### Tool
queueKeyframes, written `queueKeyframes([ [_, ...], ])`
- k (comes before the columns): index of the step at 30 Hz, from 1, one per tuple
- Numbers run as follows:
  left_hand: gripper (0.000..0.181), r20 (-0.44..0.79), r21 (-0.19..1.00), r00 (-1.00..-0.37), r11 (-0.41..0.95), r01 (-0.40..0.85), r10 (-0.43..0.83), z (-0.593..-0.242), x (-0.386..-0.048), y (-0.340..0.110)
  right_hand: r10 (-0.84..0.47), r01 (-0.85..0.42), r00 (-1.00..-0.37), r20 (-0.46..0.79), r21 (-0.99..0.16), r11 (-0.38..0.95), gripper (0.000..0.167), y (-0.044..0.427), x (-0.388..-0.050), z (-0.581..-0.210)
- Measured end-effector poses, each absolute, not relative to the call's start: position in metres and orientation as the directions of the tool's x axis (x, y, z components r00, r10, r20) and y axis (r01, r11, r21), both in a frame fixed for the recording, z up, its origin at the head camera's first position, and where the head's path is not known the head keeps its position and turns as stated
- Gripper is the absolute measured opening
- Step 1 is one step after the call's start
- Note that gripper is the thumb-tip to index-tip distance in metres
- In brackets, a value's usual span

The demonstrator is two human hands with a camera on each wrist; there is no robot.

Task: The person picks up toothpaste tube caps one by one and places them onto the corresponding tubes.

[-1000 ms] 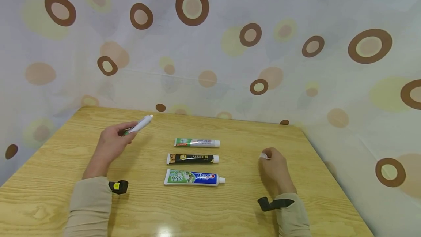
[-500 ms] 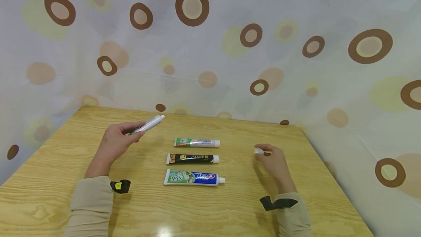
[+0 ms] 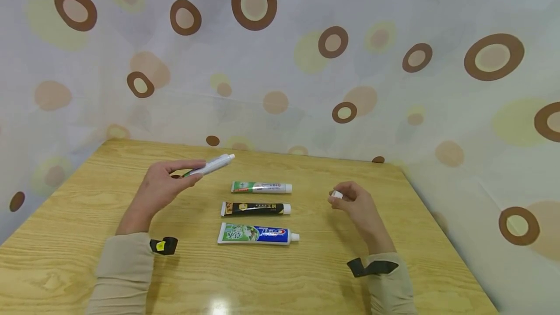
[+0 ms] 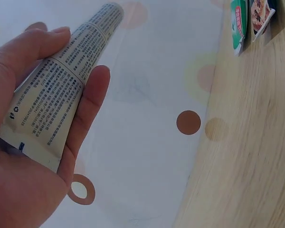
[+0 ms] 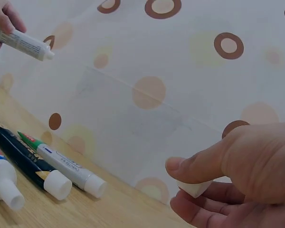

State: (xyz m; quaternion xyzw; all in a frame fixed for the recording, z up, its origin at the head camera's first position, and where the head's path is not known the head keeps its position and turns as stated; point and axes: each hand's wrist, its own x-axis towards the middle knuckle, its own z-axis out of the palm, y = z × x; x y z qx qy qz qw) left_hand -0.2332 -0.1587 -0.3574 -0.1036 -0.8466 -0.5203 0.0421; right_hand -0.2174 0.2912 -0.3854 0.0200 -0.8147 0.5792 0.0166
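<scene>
My left hand (image 3: 164, 188) grips an uncapped toothpaste tube (image 4: 52, 95) above the table's left side, its bare nozzle pointing right and slightly up. Small print covers the side of the tube seen in the left wrist view. Over the right side, my right hand (image 3: 360, 208) pinches a small white cap (image 5: 195, 188) between thumb and fingers. Between the two hands, several capless-or-capped details aside, three tubes lie in a column: a green and white toothpaste tube (image 3: 262, 187), a black one (image 3: 255, 208), and a larger green and blue one (image 3: 258, 234) nearest me.
The wood-grain table (image 3: 262, 281) meets a pale curtain (image 3: 297, 77) with brown circles along its back and right side. Black straps (image 3: 372, 267) sit around both sleeve cuffs.
My left hand has carried its tube to the right. My right hand has moved left and slightly away from me with the cap. The three lying tubes stay put.
</scene>
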Motion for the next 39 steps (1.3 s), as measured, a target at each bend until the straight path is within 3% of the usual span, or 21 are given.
queueKeyframes([
  [9, 0.032, 0.240, 0.862, -0.952, 0.410, 0.299, 0.192, -0.353, -0.232, -0.149, -0.055, -0.076, -0.997, 0.061, -0.943, 0.325, 0.039, 0.285, -0.213, -0.374],
  [16, 0.031, 0.270, 0.863, -0.933, 0.370, 0.344, 0.237, -0.349, -0.231, -0.140, -0.064, -0.090, -0.995, 0.072, -0.937, 0.339, 0.036, 0.280, -0.210, -0.367],
  [24, 0.028, 0.299, 0.859, -0.907, 0.331, 0.391, 0.296, -0.349, -0.230, -0.130, -0.164, -0.169, -0.978, 0.131, -0.954, 0.247, 0.035, 0.271, -0.207, -0.360],
  [31, 0.025, 0.337, 0.843, -0.868, 0.293, 0.450, 0.365, -0.348, -0.228, -0.118, -0.191, -0.196, -0.971, 0.146, -0.941, 0.276, 0.032, 0.261, -0.205, -0.355],
  [39, 0.022, 0.300, 0.852, -0.857, 0.286, 0.438, 0.418, -0.347, -0.224, -0.107, -0.189, -0.203, -0.970, 0.156, -0.943, 0.264, 0.031, 0.253, -0.203, -0.354],
])
